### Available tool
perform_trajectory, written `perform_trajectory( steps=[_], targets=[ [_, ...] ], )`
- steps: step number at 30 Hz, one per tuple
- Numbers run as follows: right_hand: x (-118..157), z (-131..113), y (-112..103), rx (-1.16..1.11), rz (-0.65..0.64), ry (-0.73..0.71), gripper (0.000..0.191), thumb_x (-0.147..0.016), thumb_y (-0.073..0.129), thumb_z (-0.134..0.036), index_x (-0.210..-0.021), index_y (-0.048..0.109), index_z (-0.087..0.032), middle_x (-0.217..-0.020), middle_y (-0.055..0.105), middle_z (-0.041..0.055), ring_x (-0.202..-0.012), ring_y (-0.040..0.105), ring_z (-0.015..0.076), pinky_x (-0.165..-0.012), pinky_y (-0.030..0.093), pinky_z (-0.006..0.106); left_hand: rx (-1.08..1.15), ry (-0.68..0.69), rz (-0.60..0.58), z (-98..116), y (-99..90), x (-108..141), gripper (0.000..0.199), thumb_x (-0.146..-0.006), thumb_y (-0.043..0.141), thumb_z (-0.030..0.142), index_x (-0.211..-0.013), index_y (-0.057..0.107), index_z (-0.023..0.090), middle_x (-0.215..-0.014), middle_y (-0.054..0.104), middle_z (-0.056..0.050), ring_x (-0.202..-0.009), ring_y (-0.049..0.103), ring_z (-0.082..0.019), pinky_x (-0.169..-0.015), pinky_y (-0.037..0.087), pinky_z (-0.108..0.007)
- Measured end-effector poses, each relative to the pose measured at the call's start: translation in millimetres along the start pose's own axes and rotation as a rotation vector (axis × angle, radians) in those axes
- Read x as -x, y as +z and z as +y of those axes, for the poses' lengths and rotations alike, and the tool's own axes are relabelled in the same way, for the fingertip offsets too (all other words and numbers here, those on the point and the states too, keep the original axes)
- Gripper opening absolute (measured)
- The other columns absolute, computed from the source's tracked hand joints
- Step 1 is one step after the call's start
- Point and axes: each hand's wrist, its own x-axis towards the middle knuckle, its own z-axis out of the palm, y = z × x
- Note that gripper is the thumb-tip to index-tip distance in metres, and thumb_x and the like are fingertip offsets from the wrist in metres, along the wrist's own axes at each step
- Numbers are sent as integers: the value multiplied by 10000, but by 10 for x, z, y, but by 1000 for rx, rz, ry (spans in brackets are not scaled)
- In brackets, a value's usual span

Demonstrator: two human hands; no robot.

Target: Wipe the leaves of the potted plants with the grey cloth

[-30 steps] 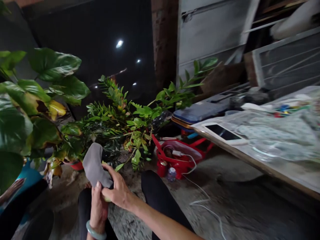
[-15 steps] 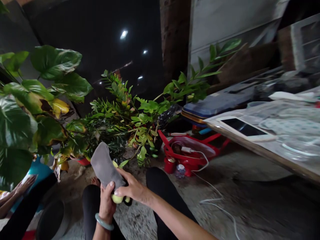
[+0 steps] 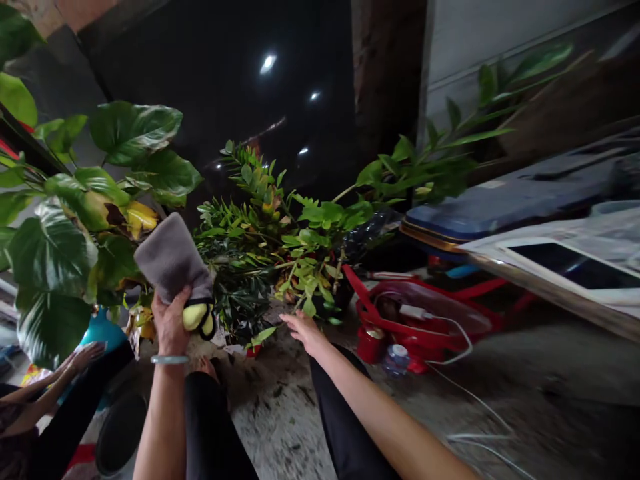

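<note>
My left hand (image 3: 170,321) is raised and holds a grey cloth mitt (image 3: 170,257) with a yellow and black cuff, lifted in front of the large-leafed plant (image 3: 75,220). My right hand (image 3: 304,328) holds nothing; its fingers are spread, reaching toward the low leaves of the small-leafed potted plant (image 3: 280,247). A pale green bangle circles my left wrist. My dark-clad knees show below both arms.
A red basket (image 3: 425,320) with a charger, cable and small bottle sits on the concrete floor at right. A table edge (image 3: 550,293) carries a tablet. Another person's hand (image 3: 83,357) rests at lower left beside a dark bucket (image 3: 117,437).
My right hand let go of the mitt and stretched forward toward the plant. My left hand lifted the mitt up and to the left. The view swung left.
</note>
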Motion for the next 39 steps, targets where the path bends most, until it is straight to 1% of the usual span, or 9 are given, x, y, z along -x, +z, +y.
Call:
perform_trajectory(
  steps=[8,13,16,20,23,28,31,36,39],
  targets=[
    [-74,-64,-56,-245,-333,13,243,-751,728,-330,-944,606,-245,-898,750,53,-943,740,259,-852,523,427,-115,-307,-331,-437,81,360,481,-493,859,242,-947,770,110,-824,789,-84,-740,721,-260,-706,577,-346],
    [7,-126,-97,-310,-415,29,264,-797,717,-289,-1042,625,-251,-842,747,33,-848,747,247,-688,548,360,-3,-61,-124,117,83,-24,549,-564,872,324,-1070,745,153,-929,796,-70,-760,734,-223,-721,578,-312],
    [103,-151,-89,-354,-462,17,198,-813,702,-308,-988,648,-234,-882,765,63,-888,752,256,-767,572,396,-39,25,-34,34,237,-248,443,-596,840,307,-1006,759,160,-933,796,-67,-799,728,-208,-751,570,-301],
    [228,-122,-184,-403,-495,42,235,-785,712,-293,-1004,680,-216,-904,778,81,-890,748,250,-826,566,399,-266,-207,-396,-490,291,27,312,-508,838,188,-812,786,139,-719,766,-37,-650,669,-207,-638,549,-304],
    [281,-71,-301,-408,-479,22,265,-769,714,-304,-1019,699,-219,-943,779,89,-904,739,261,-847,562,419,-231,-292,-570,-500,174,228,370,-524,857,218,-875,801,118,-748,778,-51,-640,678,-215,-635,549,-305],
    [319,-31,-330,-451,-449,-17,247,-749,718,-344,-970,709,-233,-994,773,99,-1006,724,292,-935,537,466,-42,-65,-192,122,198,-182,537,-552,885,308,-1050,767,145,-922,803,-73,-745,728,-211,-705,572,-294],
    [348,-49,-270,-482,-465,-8,277,-750,707,-346,-1003,715,-234,-1007,777,101,-1010,722,287,-944,533,466,7,-33,-125,51,377,-350,521,-537,870,300,-1026,763,156,-924,801,-68,-753,724,-197,-705,573,-289],
    [373,-106,-314,-453,-473,4,252,-748,709,-327,-981,715,-233,-987,783,98,-981,725,280,-881,550,444,-167,-293,-483,-561,389,47,353,-470,853,232,-802,775,139,-718,762,-39,-618,653,-195,-602,540,-297],
    [350,-134,-401,-423,-495,28,311,-762,703,-344,-1049,722,-227,-993,782,101,-950,719,276,-835,553,440,-145,-322,-509,-398,231,158,416,-487,881,277,-868,790,139,-763,772,-62,-645,676,-228,-629,548,-321]
  ],
)
